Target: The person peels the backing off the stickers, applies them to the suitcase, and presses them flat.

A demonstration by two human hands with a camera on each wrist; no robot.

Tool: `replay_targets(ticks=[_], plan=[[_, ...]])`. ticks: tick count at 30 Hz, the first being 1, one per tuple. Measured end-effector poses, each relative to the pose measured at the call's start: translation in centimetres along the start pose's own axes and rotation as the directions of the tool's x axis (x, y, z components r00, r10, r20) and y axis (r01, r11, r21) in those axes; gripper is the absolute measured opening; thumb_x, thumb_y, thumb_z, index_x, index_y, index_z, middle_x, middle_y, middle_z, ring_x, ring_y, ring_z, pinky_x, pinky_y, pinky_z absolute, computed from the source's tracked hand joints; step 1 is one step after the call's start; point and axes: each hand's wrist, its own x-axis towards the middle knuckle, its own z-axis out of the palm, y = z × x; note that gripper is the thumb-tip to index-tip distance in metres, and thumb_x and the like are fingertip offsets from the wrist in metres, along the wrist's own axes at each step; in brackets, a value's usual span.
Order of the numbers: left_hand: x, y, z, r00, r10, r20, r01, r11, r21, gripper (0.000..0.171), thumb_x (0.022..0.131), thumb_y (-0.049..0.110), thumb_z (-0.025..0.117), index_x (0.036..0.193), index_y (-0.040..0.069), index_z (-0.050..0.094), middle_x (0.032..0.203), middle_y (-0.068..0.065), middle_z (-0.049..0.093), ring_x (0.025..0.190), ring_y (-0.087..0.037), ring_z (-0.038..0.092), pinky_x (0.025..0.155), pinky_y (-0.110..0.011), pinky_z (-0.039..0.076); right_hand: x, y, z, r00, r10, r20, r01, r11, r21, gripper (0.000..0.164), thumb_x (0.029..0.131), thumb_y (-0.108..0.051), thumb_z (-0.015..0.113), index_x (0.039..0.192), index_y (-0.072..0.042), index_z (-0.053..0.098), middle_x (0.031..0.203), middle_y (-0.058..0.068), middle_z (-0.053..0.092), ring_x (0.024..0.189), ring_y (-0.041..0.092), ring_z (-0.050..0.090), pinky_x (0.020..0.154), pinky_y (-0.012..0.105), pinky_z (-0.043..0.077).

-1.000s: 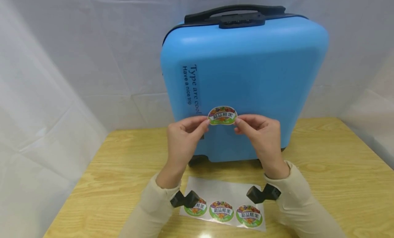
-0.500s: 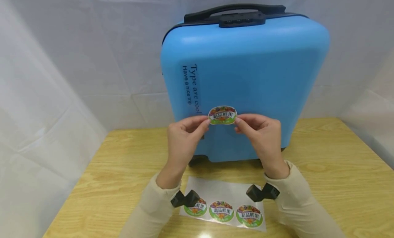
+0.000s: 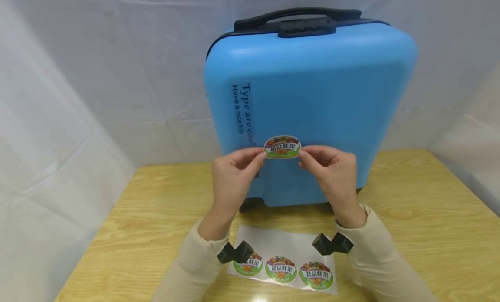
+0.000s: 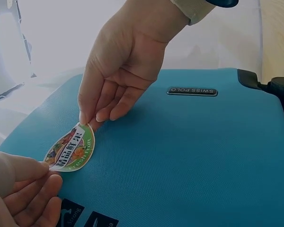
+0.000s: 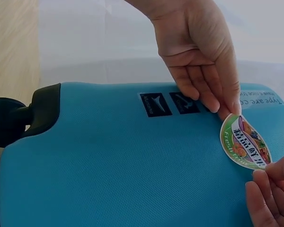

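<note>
Blue, with a black handle (image 3: 304, 11) on top, the suitcase (image 3: 332, 102) stands on a wood-grained table (image 3: 156, 224). In front of its face we hold one fruit sticker (image 3: 282, 147) up, our left hand (image 3: 232, 176) with thumb and fingers clamped on one end, our right hand (image 3: 337, 176) likewise on the other; whether the sticker touches the suitcase we cannot tell. Nearer to us, a white sheet (image 3: 279, 242) lies with three more stickers (image 3: 281, 269) on it

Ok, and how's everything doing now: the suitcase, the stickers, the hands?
Suitcase: closed, standing upright on the table.
Loose sticker: peeled off, held at both ends.
Sticker sheet: lying on the table, three stickers on it.
Left hand: pinching one end.
Right hand: pinching the other end.
</note>
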Motion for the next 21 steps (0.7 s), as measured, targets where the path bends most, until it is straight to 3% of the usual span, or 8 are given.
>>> replay_targets(ticks=[11, 21], plan=[[0.05, -0.01, -0.01, 1.0, 0.025, 0.001, -0.025, 1.0, 0.017, 0.013, 0.084, 0.011, 0.071, 0.091, 0.0, 0.074, 0.085, -0.011, 0.072, 0.06, -0.025, 0.064, 0.053, -0.024, 0.053, -0.05, 0.2, 0.17, 0.997, -0.078, -0.016, 0.077, 0.995, -0.057, 0.009, 0.085, -0.005, 0.069, 0.088, 0.002, 0.074, 0.07, 0.014, 0.069, 0.063, 0.005, 0.064, 0.06, 0.018, 0.052], [0.05, -0.01, 0.01, 1.0, 0.012, -0.004, -0.012, 1.0, 0.026, 0.013, 0.084, 0.012, 0.072, 0.091, 0.001, 0.074, 0.086, -0.01, 0.073, 0.061, -0.023, 0.065, 0.053, -0.023, 0.053, 0.01, 0.31, 0.14, 0.998, -0.066, -0.011, 0.065, 0.995, -0.073, 0.01, 0.085, -0.007, 0.069, 0.088, 0.001, 0.074, 0.071, 0.012, 0.07, 0.062, 0.005, 0.063, 0.059, 0.018, 0.052]])
